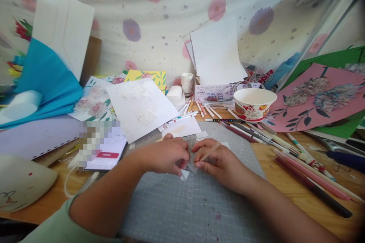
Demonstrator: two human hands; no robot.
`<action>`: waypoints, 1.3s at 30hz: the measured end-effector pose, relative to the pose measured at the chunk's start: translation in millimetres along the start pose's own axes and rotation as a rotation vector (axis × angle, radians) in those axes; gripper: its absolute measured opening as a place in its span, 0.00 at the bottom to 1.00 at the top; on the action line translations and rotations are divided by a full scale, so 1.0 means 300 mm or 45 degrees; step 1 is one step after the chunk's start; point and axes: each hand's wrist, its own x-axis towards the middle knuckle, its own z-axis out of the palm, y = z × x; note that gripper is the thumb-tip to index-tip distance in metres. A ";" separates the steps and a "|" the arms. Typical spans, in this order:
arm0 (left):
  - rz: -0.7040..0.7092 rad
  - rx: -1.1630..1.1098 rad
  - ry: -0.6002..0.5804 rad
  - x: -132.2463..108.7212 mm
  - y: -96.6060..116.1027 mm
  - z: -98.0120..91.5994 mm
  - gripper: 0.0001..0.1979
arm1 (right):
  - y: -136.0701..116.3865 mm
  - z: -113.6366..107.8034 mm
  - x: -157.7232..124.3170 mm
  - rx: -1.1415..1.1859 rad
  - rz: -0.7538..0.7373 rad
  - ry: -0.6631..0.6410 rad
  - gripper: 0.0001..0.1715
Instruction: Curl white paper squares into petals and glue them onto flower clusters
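My left hand is closed, its fingertips pinched on a small folded piece of white paper just above the grey cutting mat. Close by on the right, my right hand grips a thin pale stick that slants up between thumb and fingers. A small translucent scrap shows between the two hands; which hand touches it, I cannot tell. Behind the hands lie a white paper piece with a beige smear and a small white paper slip.
A white sheet with faint raised patches leans behind my left hand. A paper bowl stands back right, with pens along the right side. At left are a phone and blue paper; a pink flower picture is far right.
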 end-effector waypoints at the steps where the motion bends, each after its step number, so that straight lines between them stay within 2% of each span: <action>1: -0.001 -0.018 0.003 -0.005 -0.001 -0.007 0.06 | 0.007 -0.003 0.000 -0.040 0.010 0.005 0.07; 7: 0.044 -0.143 0.047 -0.029 -0.023 -0.036 0.11 | 0.039 -0.062 -0.012 -0.167 0.074 0.163 0.07; 12: -0.006 -0.292 0.016 -0.050 -0.050 -0.051 0.10 | 0.038 -0.082 -0.018 -0.050 0.083 0.300 0.05; 14: -0.060 -0.357 0.088 -0.063 -0.059 -0.061 0.10 | 0.028 -0.078 -0.017 0.043 0.088 0.325 0.04; 17: -0.130 -0.493 0.310 -0.068 -0.061 -0.065 0.11 | 0.012 -0.072 -0.017 0.224 0.110 0.346 0.04; 20: -0.100 -0.761 0.474 -0.043 -0.041 -0.038 0.11 | 0.004 -0.072 -0.019 0.434 0.118 0.387 0.04; 24: 0.062 -1.323 0.563 0.020 0.007 0.029 0.12 | 0.000 -0.072 -0.023 0.647 0.079 0.499 0.05; 27: 0.069 -1.619 0.596 0.057 0.028 0.071 0.21 | -0.011 -0.068 -0.022 0.804 0.083 0.550 0.05; 29: 0.047 -1.660 0.635 0.070 0.035 0.085 0.24 | -0.020 -0.066 -0.021 0.942 0.108 0.559 0.05; 31: 0.013 -1.663 0.655 0.074 0.042 0.087 0.21 | -0.027 -0.062 -0.022 1.024 0.125 0.542 0.04; 35: -0.060 -1.639 0.661 0.067 0.057 0.074 0.12 | -0.032 -0.056 -0.026 0.985 0.105 0.501 0.04; 39: -0.069 -1.605 0.649 0.061 0.064 0.064 0.10 | -0.034 -0.055 -0.033 0.948 0.083 0.501 0.04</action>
